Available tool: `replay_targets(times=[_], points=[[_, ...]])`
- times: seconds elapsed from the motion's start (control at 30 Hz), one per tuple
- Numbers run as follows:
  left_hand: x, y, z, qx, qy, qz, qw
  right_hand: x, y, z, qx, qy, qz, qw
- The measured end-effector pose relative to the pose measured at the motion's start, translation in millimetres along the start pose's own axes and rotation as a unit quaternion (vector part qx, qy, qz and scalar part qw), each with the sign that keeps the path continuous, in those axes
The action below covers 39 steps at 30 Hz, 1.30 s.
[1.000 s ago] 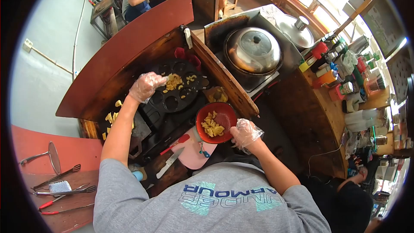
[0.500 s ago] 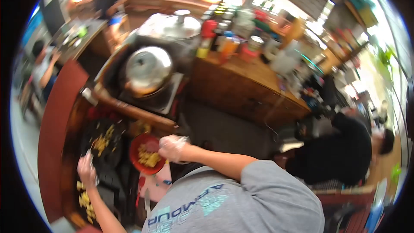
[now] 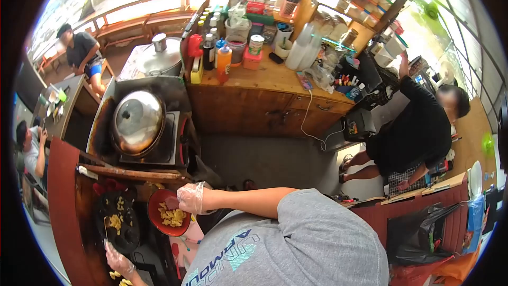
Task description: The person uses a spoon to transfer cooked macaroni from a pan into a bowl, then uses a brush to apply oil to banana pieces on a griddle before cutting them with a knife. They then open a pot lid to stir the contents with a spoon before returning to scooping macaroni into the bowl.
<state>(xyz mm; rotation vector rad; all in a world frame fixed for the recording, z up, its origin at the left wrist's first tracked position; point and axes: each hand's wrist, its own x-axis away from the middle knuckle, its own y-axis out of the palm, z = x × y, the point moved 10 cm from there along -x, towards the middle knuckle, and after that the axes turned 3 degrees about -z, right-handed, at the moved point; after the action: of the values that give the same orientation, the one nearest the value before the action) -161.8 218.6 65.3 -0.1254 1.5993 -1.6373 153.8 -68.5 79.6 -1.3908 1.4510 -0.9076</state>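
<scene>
In the head view my right hand (image 3: pixel 193 198), in a clear plastic glove, is closed on the rim of a red bowl (image 3: pixel 153 221). Yellow food pieces (image 3: pixel 172 216) and something pinkish lie in the bowl. My left hand (image 3: pixel 119 260), gloved too, is closed around a thin utensil (image 3: pixel 106 231). Its far end reaches yellow food (image 3: pixel 113 222) on a dark, round moulded pan (image 3: pixel 127 238); the tip's shape is too small to tell. More yellow pieces (image 3: pixel 125 282) lie below my left hand, at the frame's lower edge.
A lidded wok (image 3: pixel 138 122) stands on a stove beyond the pan, with a large pot (image 3: pixel 161 61) behind it. Bottles (image 3: pixel 223 64) and containers crowd the wooden counter (image 3: pixel 243 92). A person in black (image 3: pixel 413 127) stands at right; two people sit at left.
The view has shifted and become sharper. My left hand has moved lower in view, with its utensil at the food on the pan. My right hand keeps hold of the bowl.
</scene>
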Motion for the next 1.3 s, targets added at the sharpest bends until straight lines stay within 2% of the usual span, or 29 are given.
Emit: replay_targets(times=[0.03,0.1,0.17,0.23,0.27,0.37,0.43,0.47,0.5,0.57,0.63,0.67,0.7,0.73,0.77,0.8,0.83,0.87,0.9,0.93,0.97,1.0,1.03,1.13,1.3], points=[[7.0,3.3,-15.2,-0.038,-0.082,0.024,0.996,1.8,-0.3,5.0,0.005,0.004,0.004,1.0],[25.6,12.2,-20.3,0.058,-0.09,0.077,0.991,6.8,-5.4,7.3,0.005,-0.036,0.072,0.997],[27.6,21.1,-7.4,0.137,-0.152,0.061,0.977,9.0,-5.1,12.5,0.01,-0.035,0.087,0.996],[30.3,30.1,-2.7,0.141,-0.148,0.069,0.976,11.5,-13.5,17.6,0.01,-0.024,0.084,0.996],[32.4,29.2,0.3,0.134,-0.136,0.091,0.977,12.0,-12.7,24.9,-0.021,0.01,0.047,0.999],[29.1,10.0,24.1,0.137,-0.121,0.113,0.977,22.5,-27.7,27.2,-0.022,-0.004,0.083,0.996],[31.8,-28.2,56.9,0.09,-0.357,0.125,0.921,26.1,-29.2,36.5,-0.022,0.031,0.071,0.997],[48.4,-12.0,24.5,0.14,-0.428,0.127,0.884,33.2,-37.1,54.1,-0.164,0.134,0.03,0.977],[61.3,-0.5,11.1,0.319,-0.482,0.232,0.783,45.3,-36.7,66.9,-0.302,0.231,-0.011,0.925],[78.2,43.5,-48.7,0.445,-0.548,0.22,0.674,56.3,-57.9,69.2,-0.326,0.245,-0.004,0.913],[100.1,86.4,-155.3,0.384,-0.47,0.182,0.774,64.6,-61.6,76.0,-0.357,0.311,-0.034,0.88],[94.4,73.8,-140.5,0.421,-0.391,0.197,0.795,58.3,-44.2,80.0,-0.293,0.249,-0.041,0.922],[84.4,61.7,-116.4,0.444,-0.337,0.241,0.794,48.9,-24.8,78.0,-0.233,0.171,-0.046,0.956],[91.7,70.3,-133.8,0.407,-0.361,0.252,0.8,54.2,-33.5,84.2,-0.322,0.275,-0.046,0.905],[54.3,26.6,-65.6,0.327,-0.35,0.201,0.855,50.5,-17.6,83.8,-0.286,0.261,-0.1,0.917],[49.4,21.3,-70.4,0.289,-0.379,0.16,0.864,41.6,-19.7,63.7,-0.106,0.095,-0.111,0.984],[38.3,1.0,-49.8,0.093,-0.224,0.171,0.955,46.8,-11.3,83.1,-0.258,0.223,-0.098,0.935],[43.1,2.4,-53.7,0.179,-0.222,0.22,0.933,52.9,-14.2,81.6,-0.394,0.338,-0.108,0.848],[37.0,2.0,-42.8,0.15,-0.239,0.216,0.935,52.7,-7.0,79.2,-0.441,0.36,-0.114,0.814],[16.4,-17.9,-5.1,-0.005,-0.217,0.144,0.965,47.8,-9.3,73.0,-0.476,0.359,-0.069,0.8],[5.9,-23.0,10.0,-0.021,-0.182,0.148,0.972,48.0,1.8,71.1,-0.489,0.387,-0.081,0.778],[-0.9,-22.8,19.1,-0.05,-0.142,0.152,0.977,41.5,3.5,65.1,-0.493,0.382,-0.091,0.777],[1.8,-11.2,8.1,-0.08,-0.164,0.121,0.976,36.3,4.0,60.4,-0.495,0.379,-0.096,0.776],[-1.1,-10.2,20.8,-0.039,-0.116,0.152,0.981,30.0,12.1,57.3,-0.479,0.352,-0.111,0.796],[-13.5,3.8,21.8,0.006,-0.081,0.114,0.99,14.0,18.8,46.7,-0.46,0.365,-0.139,0.797]])
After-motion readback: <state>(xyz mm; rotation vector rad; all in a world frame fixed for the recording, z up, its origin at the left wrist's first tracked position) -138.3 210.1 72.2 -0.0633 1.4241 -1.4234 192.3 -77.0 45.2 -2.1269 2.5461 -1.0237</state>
